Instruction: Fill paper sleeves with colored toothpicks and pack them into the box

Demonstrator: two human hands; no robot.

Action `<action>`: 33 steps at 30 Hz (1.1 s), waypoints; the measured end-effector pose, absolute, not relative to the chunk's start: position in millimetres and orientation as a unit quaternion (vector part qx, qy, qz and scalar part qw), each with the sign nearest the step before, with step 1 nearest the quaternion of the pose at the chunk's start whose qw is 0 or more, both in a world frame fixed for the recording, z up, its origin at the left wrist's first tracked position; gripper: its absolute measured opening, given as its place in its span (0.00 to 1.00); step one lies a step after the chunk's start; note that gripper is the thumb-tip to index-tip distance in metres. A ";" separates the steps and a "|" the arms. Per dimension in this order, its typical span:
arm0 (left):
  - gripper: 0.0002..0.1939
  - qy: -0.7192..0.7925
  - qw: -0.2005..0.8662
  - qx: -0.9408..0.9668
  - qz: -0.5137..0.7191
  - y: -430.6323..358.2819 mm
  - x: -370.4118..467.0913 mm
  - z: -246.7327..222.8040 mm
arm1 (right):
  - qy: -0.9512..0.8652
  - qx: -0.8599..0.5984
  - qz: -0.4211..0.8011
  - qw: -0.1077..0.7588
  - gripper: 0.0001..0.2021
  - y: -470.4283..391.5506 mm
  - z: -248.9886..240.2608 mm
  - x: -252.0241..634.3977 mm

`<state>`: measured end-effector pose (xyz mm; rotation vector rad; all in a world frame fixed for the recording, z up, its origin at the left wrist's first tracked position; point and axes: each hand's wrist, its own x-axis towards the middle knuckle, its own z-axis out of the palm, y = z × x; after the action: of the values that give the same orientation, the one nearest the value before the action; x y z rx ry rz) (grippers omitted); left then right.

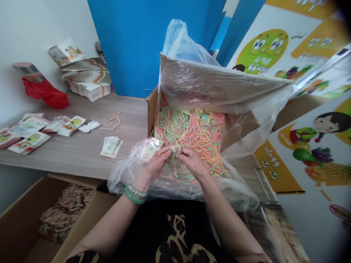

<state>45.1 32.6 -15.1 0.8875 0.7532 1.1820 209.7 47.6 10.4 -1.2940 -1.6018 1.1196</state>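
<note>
Pinched between both hands is a small printed packet [176,149], held near the front of the open carton. My left hand [159,160] grips its left end, with the fingers closed. My right hand [192,162] closes on its right end. Under and beyond them lies a heap of thin pink, green and yellow sticks [192,128] in the carton. Beside my left hand, more printed packets [151,149] rest on the clear plastic liner [123,171]. Whether the held packet has anything inside is too small to tell.
The cardboard carton [151,113] stands on a wood-grain table [82,153]. To the left lie small packets [111,147], printed pouches [30,140], a white crumpled piece [89,126] and stacked flat boxes [90,86]. A lower carton [24,212] holds bundled packets. Printed panels [315,146] stand right.
</note>
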 end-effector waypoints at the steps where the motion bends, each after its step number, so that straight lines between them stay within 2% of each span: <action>1: 0.17 0.336 0.673 0.400 0.524 32.0 44.3 -15.2 | -0.628 -0.515 0.437 0.386 0.09 45.5 7.7 208.1; 5: 0.15 0.356 0.655 0.405 0.531 23.3 42.5 -9.7 | -0.632 -0.498 0.417 0.422 0.10 38.1 5.1 194.3; 8: 0.10 0.379 0.606 0.429 0.552 14.9 36.5 -0.7 | -0.648 -0.469 0.437 0.412 0.11 32.3 6.6 178.8; 12: 0.10 0.446 0.510 0.462 0.573 16.2 -4.6 7.9 | -0.673 -0.437 0.458 0.383 0.06 24.4 -3.2 165.7; 14: 0.11 0.525 0.452 0.455 0.560 26.2 -42.5 5.5 | -0.666 -0.467 0.461 0.355 0.05 24.1 -12.3 165.1; 15: 0.12 0.595 0.391 0.451 0.538 33.6 -63.0 1.8 | -0.659 -0.498 0.446 0.344 0.05 25.6 -16.6 165.1; 17: 0.16 0.730 0.243 0.487 0.413 50.7 -100.2 -10.1 | -0.658 -0.564 0.380 0.324 0.05 31.6 -23.2 162.2; 20: 0.13 0.787 0.126 0.533 0.285 71.0 -133.0 -33.1 | -0.677 -0.620 0.288 0.272 0.05 45.7 -27.3 143.1; 22: 0.12 0.792 0.078 0.562 0.226 76.9 -140.5 -46.7 | -0.678 -0.642 0.265 0.241 0.06 55.6 -28.3 123.3; 25: 0.19 0.791 0.033 0.582 0.186 78.2 -146.1 -57.9 | -0.650 -0.688 0.249 0.203 0.12 66.5 -31.2 100.3; 28: 0.24 0.797 0.025 0.559 0.226 73.7 -154.8 -52.7 | -0.639 -0.703 0.244 0.197 0.11 70.4 -35.3 99.0; 33: 0.14 0.748 0.037 0.527 0.402 43.5 -133.7 -18.0 | -0.654 -0.669 0.229 0.268 0.10 67.6 -31.2 125.7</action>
<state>-133.7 43.5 -18.0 1.6176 2.2943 1.2345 125.7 67.6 -31.2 -1.8046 -1.7648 0.6171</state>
